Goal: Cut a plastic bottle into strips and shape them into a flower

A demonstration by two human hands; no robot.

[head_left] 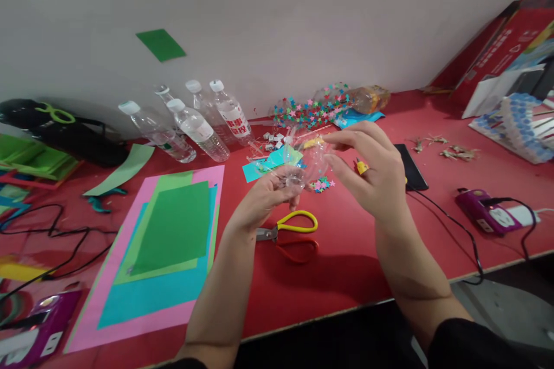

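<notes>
My left hand is closed around the base of a clear cut plastic bottle piece, whose thin strips fan outward. The fingers of my right hand are curled about one of its strips on the right side, thumb and forefinger at the plastic. See-through plastic makes the exact outline hard to follow. Just below my left hand lie scissors with one yellow and one red handle, blades partly behind my wrist. Small star-shaped sequins and a light blue paper piece are on the table behind the plastic.
Several plastic bottles stand along the wall. Layered coloured sheets lie at left, near a black bottle. A star-covered bottle lies at the back. On the right are a phone, a purple device and cables.
</notes>
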